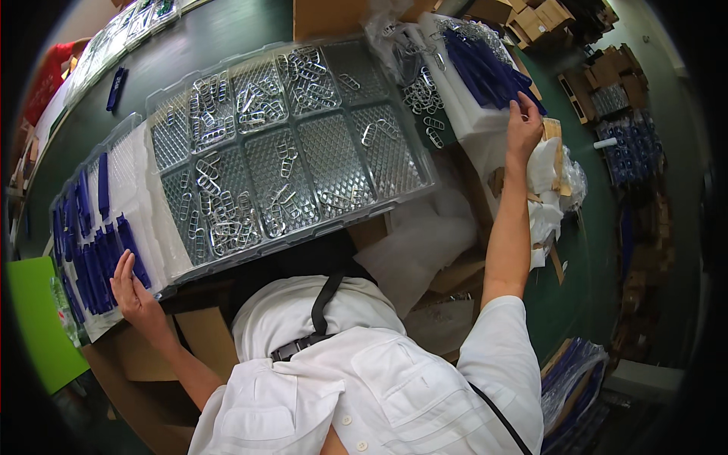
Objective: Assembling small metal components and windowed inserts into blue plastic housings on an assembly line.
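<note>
My left hand (135, 297) is at the left, its fingers stretched out beside dark blue strips (98, 262) lying in rows on white foam sheet (152, 212). Its fingertips are close to the end of one strip; whether they touch it I cannot tell. Far to the right, my right hand (525, 130) reaches a heap of loose blue strips (481, 68) on a white foam block (476, 117). Thumb and fingers are closed at the heap's near end, seemingly pinching a blue strip. Between the hands lies a clear plastic compartment tray (322, 155) with silver oval metal links (220, 193) scattered in its compartments.
More metal links (423, 92) lie beside the tray near a clear plastic bag (390, 34). One blue strip (117, 89) rests alone on the dark green table (220, 38). Cardboard boxes (125, 387) stand below the table edge. A person's red sleeve (49, 80) shows at far left.
</note>
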Available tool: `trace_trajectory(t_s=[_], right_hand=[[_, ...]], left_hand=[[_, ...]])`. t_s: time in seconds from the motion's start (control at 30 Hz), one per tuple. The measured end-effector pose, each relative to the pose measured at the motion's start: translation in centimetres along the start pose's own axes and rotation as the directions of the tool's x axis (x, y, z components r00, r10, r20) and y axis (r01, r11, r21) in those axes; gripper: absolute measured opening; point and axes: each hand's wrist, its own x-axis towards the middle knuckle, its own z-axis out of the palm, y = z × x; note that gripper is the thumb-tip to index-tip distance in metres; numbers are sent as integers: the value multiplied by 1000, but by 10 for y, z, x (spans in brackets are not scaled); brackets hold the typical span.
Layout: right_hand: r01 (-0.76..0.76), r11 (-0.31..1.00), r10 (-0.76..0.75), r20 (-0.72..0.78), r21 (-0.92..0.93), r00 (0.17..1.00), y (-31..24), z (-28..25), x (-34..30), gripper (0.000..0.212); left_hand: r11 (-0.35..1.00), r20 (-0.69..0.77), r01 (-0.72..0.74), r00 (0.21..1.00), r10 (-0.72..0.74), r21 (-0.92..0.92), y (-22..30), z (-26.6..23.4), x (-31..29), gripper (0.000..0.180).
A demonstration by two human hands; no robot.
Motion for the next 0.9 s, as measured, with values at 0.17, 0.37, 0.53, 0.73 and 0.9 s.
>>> trace_trajectory(t_s=[0.17,0.37,0.53,0.73,0.9], right_hand=[[326,875,-297,135,-357,945,1,5,-9,20],[301,849,-305,64,-433,950,0,8,3,20],[340,807,-291,176,-482,940,10,14,10,20],[231,833,-225,74,-503,972,4,23,19,23],[89,809,56,226,-582,972,40,35,67,33]], left_hand=[[1000,39,-5,999,4,26,2,11,-4,36],[999,42,-24,999,22,37,2,18,-7,36],[999,61,-8,998,6,40,6,26,-5,34],[999,59,-16,998,14,49,9,30,-3,34],[999,67,-13,998,11,36,12,29,-2,36]])
